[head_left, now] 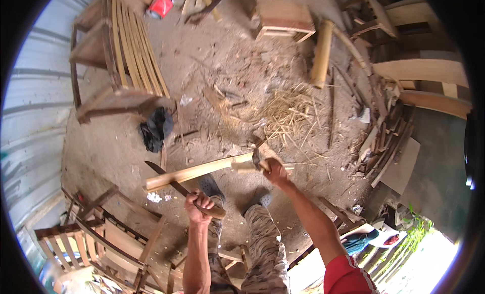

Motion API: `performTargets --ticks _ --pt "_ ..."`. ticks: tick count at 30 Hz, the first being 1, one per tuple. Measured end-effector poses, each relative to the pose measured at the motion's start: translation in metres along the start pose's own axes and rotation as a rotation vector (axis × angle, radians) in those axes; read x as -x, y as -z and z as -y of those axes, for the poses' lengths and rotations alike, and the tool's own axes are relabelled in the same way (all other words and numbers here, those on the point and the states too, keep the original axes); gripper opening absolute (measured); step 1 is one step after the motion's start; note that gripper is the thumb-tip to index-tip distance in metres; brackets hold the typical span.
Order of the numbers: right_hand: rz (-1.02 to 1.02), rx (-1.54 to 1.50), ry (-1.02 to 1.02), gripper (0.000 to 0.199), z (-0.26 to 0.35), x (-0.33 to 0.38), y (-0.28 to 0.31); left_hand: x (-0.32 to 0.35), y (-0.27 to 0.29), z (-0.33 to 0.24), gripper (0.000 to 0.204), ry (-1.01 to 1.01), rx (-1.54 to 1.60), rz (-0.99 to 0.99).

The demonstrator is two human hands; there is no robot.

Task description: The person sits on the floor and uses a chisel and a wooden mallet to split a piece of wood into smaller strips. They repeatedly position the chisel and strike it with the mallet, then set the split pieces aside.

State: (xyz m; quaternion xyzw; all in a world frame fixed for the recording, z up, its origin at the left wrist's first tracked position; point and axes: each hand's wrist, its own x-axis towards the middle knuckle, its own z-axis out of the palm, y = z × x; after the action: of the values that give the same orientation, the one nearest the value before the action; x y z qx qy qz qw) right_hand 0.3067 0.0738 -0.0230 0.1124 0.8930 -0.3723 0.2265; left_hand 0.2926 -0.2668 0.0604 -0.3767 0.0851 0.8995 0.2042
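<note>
My left hand (199, 207) is wrapped round the wooden handle of a machete (185, 191). Its dark blade slants up to the left and crosses a split length of bamboo (202, 171) near the bamboo's left end; I cannot tell how deep it sits. By the bamboo's other end, my right hand (275, 173) is closed on what looks like a hammer (256, 157), its dark head beside the bamboo. A brown wooden block (267, 148) lies just beyond that hand, partly hidden. My shoes and patterned trousers show below the bamboo.
Bamboo shavings (288, 112) are heaped ahead on the dirt floor. A bamboo pole (322, 54) and a low wooden stool (284, 17) are farther off. Slats lean on a wooden frame (93, 56) at left, near a black bag (155, 128). Scrap wood (389, 142) is piled at right.
</note>
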Motion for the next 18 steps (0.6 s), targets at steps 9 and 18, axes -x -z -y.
performTargets --ticks 9,18 --pt "-0.204 -0.138 -0.003 0.039 0.132 0.093 0.128 0.061 -0.152 -0.007 0.006 0.101 -0.226 0.052" --pt "-0.583 -0.207 -0.099 0.034 0.18 0.073 0.236 0.049 -0.314 -0.014 0.009 0.139 -0.8 -0.01"
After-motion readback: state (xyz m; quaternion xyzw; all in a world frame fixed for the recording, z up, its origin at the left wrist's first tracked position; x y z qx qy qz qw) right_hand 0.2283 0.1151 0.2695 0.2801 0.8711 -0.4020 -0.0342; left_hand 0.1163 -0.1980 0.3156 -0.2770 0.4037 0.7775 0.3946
